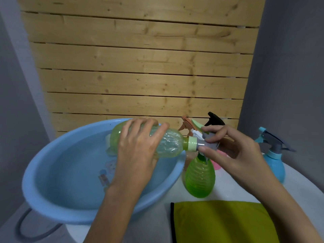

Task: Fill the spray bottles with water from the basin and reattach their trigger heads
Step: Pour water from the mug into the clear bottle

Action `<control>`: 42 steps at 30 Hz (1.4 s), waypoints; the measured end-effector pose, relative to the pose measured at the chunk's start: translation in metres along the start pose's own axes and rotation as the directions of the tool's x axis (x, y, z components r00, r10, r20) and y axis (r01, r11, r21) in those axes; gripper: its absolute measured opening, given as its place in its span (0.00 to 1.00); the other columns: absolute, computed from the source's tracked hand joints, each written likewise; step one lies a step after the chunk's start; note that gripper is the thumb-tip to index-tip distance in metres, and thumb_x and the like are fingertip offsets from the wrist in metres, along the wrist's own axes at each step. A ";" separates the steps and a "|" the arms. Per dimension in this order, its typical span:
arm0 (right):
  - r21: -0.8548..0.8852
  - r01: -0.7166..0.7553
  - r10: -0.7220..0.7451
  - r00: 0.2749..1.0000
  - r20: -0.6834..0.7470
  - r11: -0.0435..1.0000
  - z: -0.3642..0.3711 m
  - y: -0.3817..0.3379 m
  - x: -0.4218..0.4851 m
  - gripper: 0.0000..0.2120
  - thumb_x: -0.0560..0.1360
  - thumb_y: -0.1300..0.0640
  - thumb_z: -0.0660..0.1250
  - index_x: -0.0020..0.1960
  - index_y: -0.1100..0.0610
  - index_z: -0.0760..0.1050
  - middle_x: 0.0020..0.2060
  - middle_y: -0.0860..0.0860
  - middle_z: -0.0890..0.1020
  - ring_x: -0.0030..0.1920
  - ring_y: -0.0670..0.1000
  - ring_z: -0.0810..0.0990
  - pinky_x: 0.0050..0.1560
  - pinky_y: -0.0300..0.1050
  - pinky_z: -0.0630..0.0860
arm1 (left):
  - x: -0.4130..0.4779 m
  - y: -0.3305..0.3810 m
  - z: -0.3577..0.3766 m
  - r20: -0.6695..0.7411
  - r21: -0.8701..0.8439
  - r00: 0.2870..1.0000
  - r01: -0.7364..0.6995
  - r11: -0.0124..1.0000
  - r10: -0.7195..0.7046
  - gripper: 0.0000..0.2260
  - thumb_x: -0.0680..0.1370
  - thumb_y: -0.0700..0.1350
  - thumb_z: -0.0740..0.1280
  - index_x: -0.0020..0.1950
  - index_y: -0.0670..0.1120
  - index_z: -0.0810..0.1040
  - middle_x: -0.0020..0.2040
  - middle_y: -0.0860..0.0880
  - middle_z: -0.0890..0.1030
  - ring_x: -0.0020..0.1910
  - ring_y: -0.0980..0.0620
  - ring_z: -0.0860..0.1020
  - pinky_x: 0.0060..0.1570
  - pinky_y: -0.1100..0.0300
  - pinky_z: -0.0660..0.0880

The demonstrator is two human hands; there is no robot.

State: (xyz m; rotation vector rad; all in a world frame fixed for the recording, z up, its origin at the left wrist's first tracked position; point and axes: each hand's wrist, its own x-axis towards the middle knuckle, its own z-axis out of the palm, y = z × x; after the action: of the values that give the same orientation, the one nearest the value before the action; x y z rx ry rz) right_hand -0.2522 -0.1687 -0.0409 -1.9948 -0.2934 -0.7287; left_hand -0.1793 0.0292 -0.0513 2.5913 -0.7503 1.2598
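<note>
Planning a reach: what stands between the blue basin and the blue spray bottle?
An upright green bottle, a pink object behind it; head view.

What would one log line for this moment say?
left hand: grips pale green bottle, lying sideways over basin | right hand: pinches grey trigger head at its neck | nearby: upright green bottle, blue bottle

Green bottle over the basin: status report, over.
Left hand grips bottle sideways over basin. Right hand pinches grey trigger head at its neck. Second green bottle stands beside basin.
</note>
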 end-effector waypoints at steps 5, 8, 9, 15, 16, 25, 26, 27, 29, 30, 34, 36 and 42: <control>-0.450 0.115 -0.083 0.992 0.091 0.886 0.002 0.007 -0.001 0.18 0.74 0.42 0.66 0.63 0.38 0.73 0.68 0.31 0.68 0.75 0.47 0.59 0.76 0.53 0.50 | 0.001 0.003 0.006 -0.035 0.030 0.999 -0.022 0.999 0.023 0.32 0.53 0.33 0.76 0.55 0.49 0.78 0.50 0.48 0.79 0.50 0.43 0.76 0.58 0.50 0.66; -0.679 0.195 -0.172 0.980 0.103 0.707 0.005 0.009 -0.003 0.22 0.74 0.37 0.53 0.62 0.40 0.76 0.69 0.36 0.69 0.74 0.58 0.58 0.68 0.56 0.50 | 0.000 0.005 0.007 -0.054 0.030 0.998 -0.031 0.999 0.032 0.31 0.54 0.32 0.75 0.55 0.48 0.78 0.50 0.48 0.79 0.49 0.43 0.76 0.59 0.51 0.65; -0.712 0.217 -0.185 0.975 0.123 0.668 0.006 0.007 -0.003 0.23 0.74 0.37 0.53 0.62 0.43 0.76 0.66 0.40 0.72 0.71 0.57 0.62 0.62 0.53 0.54 | 0.000 0.007 0.007 -0.058 0.025 0.998 -0.038 0.999 0.039 0.32 0.54 0.32 0.75 0.56 0.49 0.78 0.50 0.48 0.79 0.50 0.43 0.76 0.59 0.51 0.65; -0.707 0.352 -0.258 0.935 0.241 0.613 0.001 -0.006 -0.006 0.25 0.73 0.36 0.55 0.59 0.50 0.77 0.31 0.33 0.63 0.39 0.49 0.68 0.35 0.42 0.64 | -0.002 0.019 0.006 -0.058 0.014 0.991 -0.117 0.993 0.117 0.33 0.55 0.33 0.75 0.58 0.50 0.77 0.52 0.48 0.79 0.52 0.44 0.75 0.61 0.51 0.65; -0.683 0.336 -0.234 0.942 0.241 0.648 -0.001 -0.009 -0.008 0.25 0.71 0.36 0.56 0.57 0.50 0.78 0.30 0.34 0.61 0.38 0.49 0.69 0.32 0.39 0.64 | -0.002 0.020 0.005 -0.054 0.009 0.991 -0.126 0.992 0.126 0.34 0.54 0.33 0.75 0.59 0.50 0.77 0.52 0.48 0.79 0.52 0.44 0.75 0.61 0.51 0.65; -0.735 0.136 -0.061 0.990 0.128 0.665 -0.023 -0.019 -0.024 0.25 0.54 0.63 0.81 0.51 0.54 0.83 0.30 0.44 0.74 0.36 0.48 0.69 0.27 0.49 0.74 | 0.000 0.041 0.001 0.039 -0.075 0.981 -0.185 0.980 0.188 0.36 0.50 0.39 0.78 0.57 0.52 0.77 0.51 0.51 0.79 0.50 0.46 0.77 0.58 0.55 0.64; -0.749 0.144 -0.056 0.988 0.141 0.647 -0.023 -0.017 -0.025 0.26 0.53 0.64 0.80 0.51 0.55 0.83 0.31 0.44 0.73 0.37 0.47 0.67 0.27 0.48 0.72 | -0.001 0.044 0.001 0.043 -0.088 0.979 -0.193 0.977 0.198 0.35 0.50 0.39 0.78 0.56 0.52 0.78 0.51 0.51 0.79 0.50 0.46 0.77 0.57 0.55 0.64; -0.760 0.150 -0.048 0.987 0.155 0.633 -0.023 -0.014 -0.026 0.27 0.52 0.66 0.79 0.50 0.56 0.83 0.32 0.45 0.71 0.38 0.47 0.66 0.26 0.47 0.71 | -0.001 0.046 0.001 0.048 -0.098 0.976 -0.206 0.974 0.212 0.35 0.50 0.39 0.79 0.55 0.52 0.78 0.50 0.51 0.80 0.50 0.46 0.77 0.57 0.55 0.64; -0.773 0.166 -0.028 0.982 0.189 0.612 -0.025 -0.009 -0.028 0.26 0.49 0.67 0.79 0.47 0.56 0.84 0.33 0.45 0.67 0.37 0.48 0.66 0.25 0.45 0.68 | -0.003 0.050 0.001 0.058 -0.108 0.968 -0.236 0.966 0.243 0.34 0.49 0.38 0.79 0.54 0.52 0.77 0.50 0.50 0.80 0.50 0.46 0.78 0.56 0.55 0.64; -0.785 0.177 -0.018 0.978 0.207 0.593 -0.028 -0.006 -0.030 0.23 0.49 0.67 0.79 0.43 0.56 0.84 0.33 0.46 0.65 0.36 0.48 0.65 0.24 0.43 0.65 | -0.003 0.050 0.001 0.060 -0.108 0.967 -0.240 0.965 0.247 0.35 0.49 0.38 0.79 0.54 0.52 0.77 0.50 0.50 0.80 0.49 0.46 0.78 0.56 0.55 0.64; -0.818 0.179 0.023 0.973 0.229 0.547 -0.040 0.003 -0.031 0.15 0.50 0.68 0.79 0.31 0.55 0.81 0.32 0.48 0.66 0.32 0.50 0.66 0.21 0.41 0.61 | 0.000 0.036 -0.001 0.065 -0.078 0.976 -0.202 0.976 0.208 0.37 0.48 0.41 0.79 0.56 0.52 0.76 0.49 0.51 0.79 0.48 0.46 0.77 0.54 0.55 0.64; -0.826 0.159 0.090 0.966 0.244 0.540 -0.042 0.005 -0.031 0.13 0.55 0.67 0.79 0.34 0.54 0.82 0.35 0.49 0.72 0.34 0.53 0.72 0.24 0.47 0.70 | 0.000 0.028 0.000 0.070 -0.062 0.980 -0.181 0.982 0.185 0.36 0.51 0.41 0.78 0.58 0.53 0.75 0.49 0.52 0.78 0.48 0.46 0.76 0.54 0.55 0.65; -0.900 0.149 0.247 0.932 0.267 0.410 -0.041 0.011 -0.034 0.12 0.73 0.60 0.68 0.52 0.45 0.78 0.50 0.44 0.75 0.53 0.48 0.71 0.48 0.41 0.71 | -0.002 0.011 0.011 0.088 -0.044 0.991 -0.093 0.995 0.097 0.32 0.51 0.40 0.79 0.54 0.51 0.77 0.44 0.50 0.79 0.44 0.44 0.77 0.49 0.55 0.63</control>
State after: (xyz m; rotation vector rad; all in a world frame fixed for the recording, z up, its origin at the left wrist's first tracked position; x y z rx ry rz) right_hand -0.2891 -0.2065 -0.0547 -3.2342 0.0005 -0.4797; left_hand -0.1782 0.0162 -0.0609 2.6235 -0.9161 1.1467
